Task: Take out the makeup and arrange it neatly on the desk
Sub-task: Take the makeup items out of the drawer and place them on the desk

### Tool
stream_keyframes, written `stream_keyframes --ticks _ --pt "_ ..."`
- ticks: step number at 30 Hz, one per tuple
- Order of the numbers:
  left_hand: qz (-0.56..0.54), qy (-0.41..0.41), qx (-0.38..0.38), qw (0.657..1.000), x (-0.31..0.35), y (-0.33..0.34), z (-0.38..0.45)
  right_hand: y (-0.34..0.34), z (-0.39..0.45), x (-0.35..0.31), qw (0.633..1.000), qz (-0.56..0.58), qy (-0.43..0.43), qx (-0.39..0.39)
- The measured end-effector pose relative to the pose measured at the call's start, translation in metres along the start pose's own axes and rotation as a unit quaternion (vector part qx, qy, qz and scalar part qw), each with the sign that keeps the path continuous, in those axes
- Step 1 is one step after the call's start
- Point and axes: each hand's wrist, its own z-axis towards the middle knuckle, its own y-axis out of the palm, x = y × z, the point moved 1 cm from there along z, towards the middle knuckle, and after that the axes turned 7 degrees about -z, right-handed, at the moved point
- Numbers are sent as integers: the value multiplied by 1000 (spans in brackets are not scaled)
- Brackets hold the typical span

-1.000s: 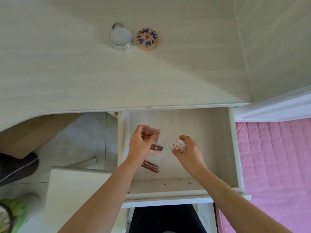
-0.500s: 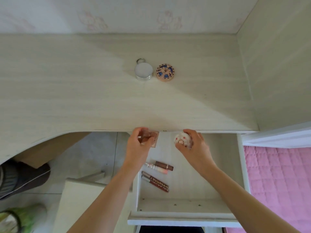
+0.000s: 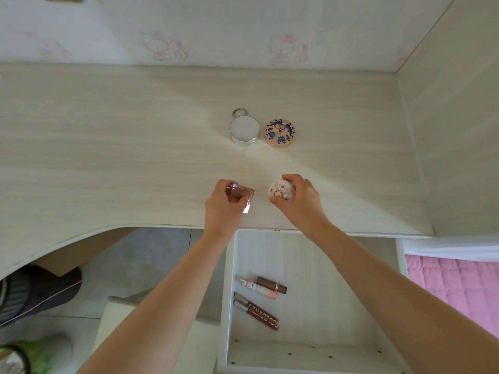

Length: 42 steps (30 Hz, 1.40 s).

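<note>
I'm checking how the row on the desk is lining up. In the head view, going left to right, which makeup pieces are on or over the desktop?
Square pink case in the left hand → silver round compact → blue floral compact → white round case in the right hand.

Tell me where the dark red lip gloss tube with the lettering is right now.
In the head view, the dark red lip gloss tube lies in the open drawer, toward its left side, just nearer the person than the brown and pale pink tubes.
</note>
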Motion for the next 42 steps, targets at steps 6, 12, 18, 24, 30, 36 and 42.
stream_keyframes --ticks 6,12,18,24,30,36,42 --pt "3 -12 4 1000 4 7 10 7 15 -4 1000 -10 0 -13" --pt "99 26 10 995 -6 13 13 8 24 -4 999 -27 0 -18" --pt "262 99 30 959 -19 17 14 9 24 14 989 -127 -70 20" --pt "298 140 25 944 -25 17 8 10 19 18 975 -177 -126 50" --pt "317 309 -44 896 -50 3 -12 19 -3 29 925 -253 -271 83" --pt "364 308 -73 876 -56 5 -5 23 2 26 943 -207 -244 94" --pt "387 279 -56 877 -42 28 18 20 29 14 945 -199 -239 104"
